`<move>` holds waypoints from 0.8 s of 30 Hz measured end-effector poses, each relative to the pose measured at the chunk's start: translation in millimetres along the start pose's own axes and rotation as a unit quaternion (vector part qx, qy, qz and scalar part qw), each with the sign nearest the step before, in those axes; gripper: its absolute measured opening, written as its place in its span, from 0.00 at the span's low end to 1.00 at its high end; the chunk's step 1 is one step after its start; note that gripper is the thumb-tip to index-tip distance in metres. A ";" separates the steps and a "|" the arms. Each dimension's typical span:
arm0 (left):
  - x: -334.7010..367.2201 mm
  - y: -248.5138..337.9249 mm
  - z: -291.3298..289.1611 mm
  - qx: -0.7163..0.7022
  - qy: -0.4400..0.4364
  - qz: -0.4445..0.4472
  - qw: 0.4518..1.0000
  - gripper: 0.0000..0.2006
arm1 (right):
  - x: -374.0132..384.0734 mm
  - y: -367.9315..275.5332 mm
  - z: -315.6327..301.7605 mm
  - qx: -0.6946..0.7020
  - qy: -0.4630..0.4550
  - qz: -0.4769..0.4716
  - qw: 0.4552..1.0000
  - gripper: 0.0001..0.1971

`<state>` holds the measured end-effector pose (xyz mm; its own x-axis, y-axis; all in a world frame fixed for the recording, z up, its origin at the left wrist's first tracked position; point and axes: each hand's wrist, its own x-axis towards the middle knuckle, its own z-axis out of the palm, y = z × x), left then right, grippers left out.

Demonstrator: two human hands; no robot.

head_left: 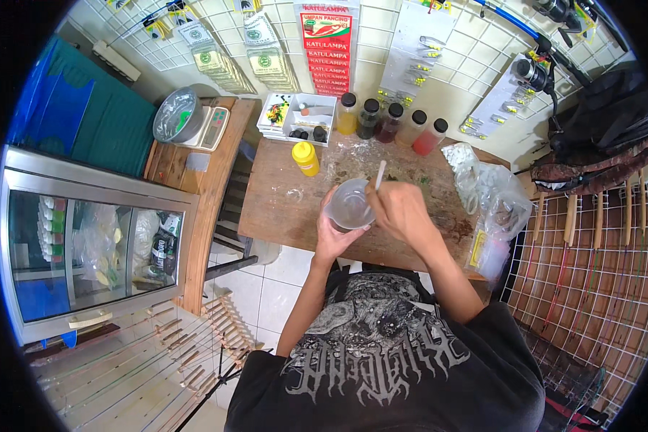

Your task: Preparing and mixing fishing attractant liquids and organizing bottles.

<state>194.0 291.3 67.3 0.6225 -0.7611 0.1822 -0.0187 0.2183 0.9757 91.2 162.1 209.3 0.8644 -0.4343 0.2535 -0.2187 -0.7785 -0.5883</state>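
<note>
Above the wooden tabletop (281, 209), the left hand (333, 234) cups a clear plastic cup (349, 205); right hand (402, 210) fingers pinch a white stick (379, 175) over it, near the yellow bottle (306, 158).

Tabletop (281, 209): bare wood, matt, stained and rough. Cup (349, 205): clear glossy plastic. Stick (379, 175): pale, smooth. Squeeze bottle (306, 159): yellow plastic. Bowl (176, 115): shiny metal. Bags (493, 191): crinkled clear plastic.

A tall red-and-white sign (327, 43) is hanging on the wire grid wall above the table. Left of it, stacked green-and-white packets (216, 61) and another stack (266, 54) are hanging. Clear plastic bags (493, 194) are lying at the table's right end.
</note>
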 end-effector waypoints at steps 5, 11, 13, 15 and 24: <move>-1.8 -1.9 0.2 -0.024 -0.024 -0.003 0.999 0.50 | 0.2 1.9 -0.2 0.024 -0.052 -0.003 0.998 0.11; -1.6 2.7 3.2 -0.032 -0.041 -0.021 0.998 0.50 | 1.6 1.6 -0.6 0.023 -0.025 -0.018 0.999 0.11; -2.3 1.8 0.2 0.006 -0.039 -0.019 0.999 0.50 | 2.6 0.9 -5.0 -0.025 -0.019 0.018 0.999 0.11; -3.0 -7.0 0.5 0.025 -0.038 -0.010 0.999 0.50 | 1.0 2.0 -6.1 -0.076 -0.011 0.056 0.995 0.11; -4.3 -14.7 -0.2 0.020 -0.027 -0.014 0.999 0.49 | -3.5 5.7 0.5 -0.002 0.041 0.036 0.999 0.08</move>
<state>191.7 291.5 52.2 0.5803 -0.7983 0.1609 -0.0348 0.1731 0.9843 87.1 159.3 204.7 0.8065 -0.5245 0.2729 -0.2802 -0.7456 -0.6046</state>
